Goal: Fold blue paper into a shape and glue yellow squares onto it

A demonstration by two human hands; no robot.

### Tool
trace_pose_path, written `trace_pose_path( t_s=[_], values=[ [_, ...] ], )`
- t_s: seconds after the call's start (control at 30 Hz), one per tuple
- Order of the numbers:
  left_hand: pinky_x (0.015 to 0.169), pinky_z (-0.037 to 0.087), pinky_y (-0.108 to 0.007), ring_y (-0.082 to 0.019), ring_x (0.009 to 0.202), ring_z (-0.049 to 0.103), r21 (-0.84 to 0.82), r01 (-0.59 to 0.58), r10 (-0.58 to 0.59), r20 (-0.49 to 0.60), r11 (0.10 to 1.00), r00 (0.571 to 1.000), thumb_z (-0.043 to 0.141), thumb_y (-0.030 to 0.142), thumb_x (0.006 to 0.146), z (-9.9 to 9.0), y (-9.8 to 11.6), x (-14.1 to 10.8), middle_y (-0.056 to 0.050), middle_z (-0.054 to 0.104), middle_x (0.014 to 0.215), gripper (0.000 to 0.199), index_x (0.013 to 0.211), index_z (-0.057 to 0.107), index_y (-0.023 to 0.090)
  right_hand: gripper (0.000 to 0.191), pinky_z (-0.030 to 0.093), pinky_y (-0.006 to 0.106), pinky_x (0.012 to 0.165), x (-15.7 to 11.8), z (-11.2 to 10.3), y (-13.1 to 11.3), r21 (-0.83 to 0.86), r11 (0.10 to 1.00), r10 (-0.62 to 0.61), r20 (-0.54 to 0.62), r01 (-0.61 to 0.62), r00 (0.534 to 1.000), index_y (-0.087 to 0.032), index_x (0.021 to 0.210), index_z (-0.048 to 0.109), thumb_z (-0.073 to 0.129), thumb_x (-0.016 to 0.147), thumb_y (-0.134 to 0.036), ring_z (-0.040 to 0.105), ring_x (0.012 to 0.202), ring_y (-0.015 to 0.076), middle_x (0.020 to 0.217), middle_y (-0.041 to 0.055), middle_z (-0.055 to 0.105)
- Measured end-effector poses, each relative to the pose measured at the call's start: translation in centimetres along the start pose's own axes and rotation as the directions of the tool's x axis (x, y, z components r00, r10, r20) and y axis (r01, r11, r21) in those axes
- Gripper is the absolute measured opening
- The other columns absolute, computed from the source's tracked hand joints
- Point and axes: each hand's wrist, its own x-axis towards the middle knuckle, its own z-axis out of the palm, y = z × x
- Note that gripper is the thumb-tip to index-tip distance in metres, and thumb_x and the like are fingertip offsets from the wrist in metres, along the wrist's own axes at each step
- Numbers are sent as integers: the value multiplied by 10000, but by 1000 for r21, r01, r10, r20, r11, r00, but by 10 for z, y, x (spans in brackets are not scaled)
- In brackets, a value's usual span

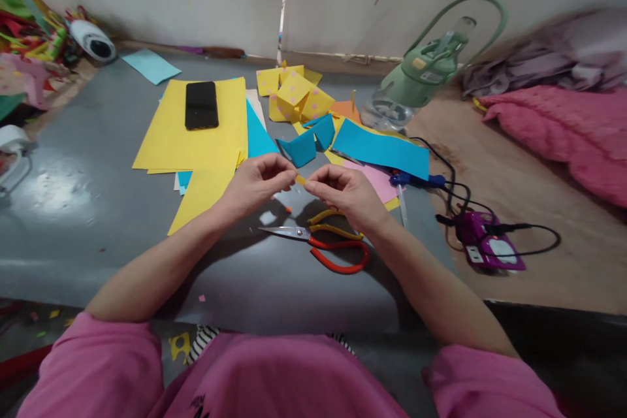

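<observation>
Between my two hands is a tiny yellow-orange piece of paper. My left hand pinches its left end, and my right hand pinches the other end with thumb and forefinger. Below them on the grey table lie scissors, blades pointing left, with one red and one yellow handle. Folded blue paper stands just beyond my fingers. Past it are folded yellow pieces with pink dots. A blue paper strip lies to the right, partly over a pink sheet.
Yellow sheets with a black phone on top lie at left. A green-lidded bottle stands tilted in view at back right. A glue gun with a blue body and cable lies near a purple power strip.
</observation>
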Motion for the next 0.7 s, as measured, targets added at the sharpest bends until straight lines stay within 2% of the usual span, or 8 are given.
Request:
trace_pose_path(
  t_s=[0.1, 0.23, 0.33, 0.43, 0.53, 0.63, 0.7],
  values=[
    [661, 491, -239, -113, 672, 623, -96, 3, -9, -69, 995, 998, 734, 442, 820, -1, -2, 2, 3, 683, 722, 273, 826, 677, 175, 327, 260, 233, 452, -1, 3, 1, 97, 994, 52, -30, -49, 998, -196, 759, 657, 809, 763, -485, 373, 509, 67, 597, -66, 504],
    [648, 485, -241, -118, 700, 629, -114, 54, -52, 19, 992, 998, 813, 545, 743, 3, -4, 1, -15, 717, 823, 402, 869, 704, 178, 320, 273, 234, 462, -2, 7, 1, 102, 995, 19, -70, -12, 997, -197, 767, 657, 799, 782, -484, 379, 523, 69, 615, -64, 513],
    [640, 475, -245, -115, 675, 603, -103, 36, -33, 30, 994, 999, 849, 569, 691, 6, -3, -1, -2, 687, 744, 435, 774, 682, 176, 289, 311, 237, 496, -4, 8, 0, 24, 999, -21, -50, 22, 999, -196, 755, 662, 775, 818, -454, 413, 563, 77, 637, -53, 536],
    [625, 460, -238, -104, 643, 583, -125, 40, -35, 35, 991, 999, 846, 554, 711, 7, -4, -1, 11, 663, 684, 420, 740, 668, 175, 283, 324, 238, 508, -6, 9, 0, 14, 1000, -25, -49, 26, 998, -197, 754, 658, 773, 825, -446, 422, 571, 79, 645, -53, 544],
    [602, 446, -226, -97, 641, 591, -224, 66, -55, 53, 972, 997, 815, 535, 762, 7, -7, 0, 13, 672, 705, 377, 822, 703, 180, 295, 309, 233, 487, -6, 12, 3, 126, 992, -5, -57, 13, 998, -204, 783, 651, 785, 815, -465, 390, 532, 69, 633, -68, 526],
    [603, 452, -219, -94, 670, 603, -317, 70, -55, 56, 946, 997, 865, 461, 720, 9, -10, 0, 8, 704, 790, 337, 865, 732, 188, 323, 301, 227, 464, -5, 17, 9, 244, 970, 10, -69, 7, 998, -214, 800, 635, 795, 799, -494, 361, 499, 59, 646, -76, 521],
    [613, 464, -215, -92, 688, 606, -344, 51, -37, 47, 938, 998, 892, 409, 689, 11, -11, 0, 5, 720, 824, 308, 834, 736, 187, 337, 316, 227, 464, -4, 19, 11, 255, 967, 10, -89, 13, 996, -218, 804, 623, 793, 795, -510, 365, 496, 58, 672, -73, 533]
  ],
)
